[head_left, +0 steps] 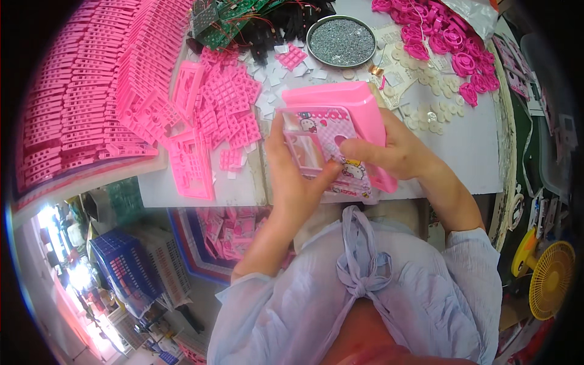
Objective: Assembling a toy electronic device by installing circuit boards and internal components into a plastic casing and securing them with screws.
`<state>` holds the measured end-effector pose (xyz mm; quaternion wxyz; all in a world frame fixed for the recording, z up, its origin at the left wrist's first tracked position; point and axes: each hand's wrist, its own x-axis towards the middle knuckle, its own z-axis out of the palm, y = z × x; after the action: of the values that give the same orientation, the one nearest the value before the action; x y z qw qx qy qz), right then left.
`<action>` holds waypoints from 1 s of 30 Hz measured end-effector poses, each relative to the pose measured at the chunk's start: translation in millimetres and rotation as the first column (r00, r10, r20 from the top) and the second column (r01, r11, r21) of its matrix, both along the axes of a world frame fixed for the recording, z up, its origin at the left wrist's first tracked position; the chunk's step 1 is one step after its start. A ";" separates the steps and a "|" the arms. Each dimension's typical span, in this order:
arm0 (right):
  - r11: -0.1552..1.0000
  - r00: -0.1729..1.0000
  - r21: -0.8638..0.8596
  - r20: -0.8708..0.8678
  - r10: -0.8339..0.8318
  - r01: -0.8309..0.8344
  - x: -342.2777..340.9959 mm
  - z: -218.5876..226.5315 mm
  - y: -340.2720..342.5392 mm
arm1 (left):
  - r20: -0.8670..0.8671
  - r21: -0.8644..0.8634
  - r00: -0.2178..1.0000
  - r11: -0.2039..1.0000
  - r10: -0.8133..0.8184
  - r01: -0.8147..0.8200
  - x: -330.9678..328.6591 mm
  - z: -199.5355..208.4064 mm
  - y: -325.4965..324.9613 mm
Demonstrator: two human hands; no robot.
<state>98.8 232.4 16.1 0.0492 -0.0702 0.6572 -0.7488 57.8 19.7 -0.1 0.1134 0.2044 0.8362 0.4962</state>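
Note:
Both my hands hold a toy's pink plastic case (pixel 359 100) in front of me, above the near part of the table. Against its near side lies a flat printed panel (pixel 316 115) with cartoon figures and a rectangular window. My left hand (pixel 289 173) is closed round the panel's left edge, its thumb across the lower front. My right hand (pixel 398 146) is closed round the case's right side, its thumb pressed on the panel's face; its other fingers are hidden behind. Left of the hands are pink button sheets (pixel 228 97) and a loose pink frame (pixel 191 167).
Stacked pink frames (pixel 79 79) fill a crate at left. Green circuit boards (pixel 225 24) lie at the back, beside a round tin (pixel 340 41) of small metal pieces. Pale discs (pixel 432 115) and pink straps (pixel 447 36) lie at right. A yellow fan (pixel 550 280) stands lower right.

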 end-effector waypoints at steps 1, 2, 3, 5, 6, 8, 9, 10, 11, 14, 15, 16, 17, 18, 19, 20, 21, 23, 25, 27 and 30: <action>0.999 0.998 -0.005 -0.033 -0.047 0.047 1.8 -1.4 -5.0 | 0.019 0.012 1.000 1.000 0.002 -0.002 2.8 -0.3 1.2; 0.996 0.994 -0.015 -0.068 -0.084 0.083 3.5 -1.6 -13.1 | 0.034 0.059 0.999 0.998 0.004 -0.006 8.5 -7.3 -0.5; 0.992 0.987 -0.026 -0.102 -0.122 0.120 4.4 -1.4 -17.9 | 0.049 0.107 0.999 0.994 0.004 -0.009 12.9 -13.9 -1.9; 0.999 0.997 -0.022 -0.070 -0.027 0.026 3.9 6.3 -14.6 | 0.031 0.113 0.999 0.993 -0.021 0.018 17.4 -23.4 -1.8; 1.000 0.998 -0.019 -0.052 0.020 -0.021 3.7 8.6 -12.7 | 0.023 0.119 0.999 0.992 -0.035 0.032 18.4 -24.7 -0.6; 0.973 0.997 -0.232 0.074 0.023 -0.005 0.6 2.3 -8.8 | -0.014 0.119 1.000 0.993 -0.006 0.008 18.4 -10.8 8.6; 0.943 0.990 -0.332 0.135 0.029 0.017 -1.2 -0.1 -5.7 | -0.032 0.122 0.999 0.993 0.004 0.000 16.7 -5.0 14.3; 0.909 0.983 -0.416 0.175 0.047 0.031 -2.8 0.5 -3.5 | -0.041 0.147 0.999 0.989 0.015 -0.008 11.2 -6.5 15.5; 0.866 0.974 -0.498 0.215 0.066 0.051 -3.1 2.4 -1.9 | -0.047 0.171 0.999 0.985 0.024 -0.015 2.5 -7.7 15.2; 0.860 0.976 -0.504 0.217 0.032 0.084 -7.1 -10.1 6.9 | 0.246 0.305 0.967 0.942 0.065 -0.141 -20.8 -15.9 12.9; 0.861 0.968 -0.495 0.252 0.014 0.117 -7.7 -8.1 7.2 | 0.385 0.339 0.920 0.916 0.072 -0.214 -27.4 -19.8 9.8; 0.861 0.958 -0.486 0.287 -0.005 0.150 -8.0 -6.8 7.5 | 0.517 0.362 0.853 0.886 0.069 -0.291 -31.5 -24.1 8.6; 0.915 0.972 -0.374 0.226 -0.066 0.149 -6.1 -7.2 5.1 | 0.506 0.326 0.836 0.850 0.213 -0.414 -32.8 -28.0 7.7; 0.954 0.978 -0.246 0.158 -0.136 0.172 3.2 -10.6 6.2 | 0.501 0.387 0.841 0.817 0.203 -0.427 -34.4 -28.0 9.4; 0.972 0.978 -0.114 0.079 -0.195 0.203 11.8 -13.8 7.2 | 0.495 0.446 0.847 0.780 0.193 -0.438 -35.7 -26.1 11.2; 0.971 0.976 -0.134 0.116 -0.186 0.201 20.1 -16.3 5.2 | 0.491 0.496 0.849 0.739 0.195 -0.456 -33.6 -25.1 9.5; 0.968 0.973 -0.153 0.154 -0.175 0.198 27.9 -18.7 3.4 | 0.501 0.429 0.826 0.755 0.257 -0.495 -33.3 -30.3 9.8; 0.958 0.968 -0.216 0.205 -0.146 0.190 32.7 -25.7 5.7 | 0.522 0.496 0.822 0.704 0.227 -0.509 -27.6 -21.7 18.8; 0.936 0.966 -0.303 0.233 -0.109 0.178 31.4 -32.0 10.0 | 0.527 0.532 0.828 0.685 0.191 -0.497 -30.7 -10.3 20.6; 0.968 0.970 -0.170 0.189 -0.151 0.184 32.1 -26.3 8.6 | 0.543 0.566 0.831 0.679 0.119 -0.467 -41.7 -9.1 12.9; 0.965 0.965 -0.144 0.176 -0.193 0.219 35.2 -22.0 -3.4 | 0.443 0.599 0.886 0.692 0.133 -0.403 -53.2 -15.3 9.9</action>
<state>134.0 228.9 -5.9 0.0178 0.0555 0.5918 -0.8039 4.7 29.6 -15.4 0.1097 0.0085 0.5824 0.8054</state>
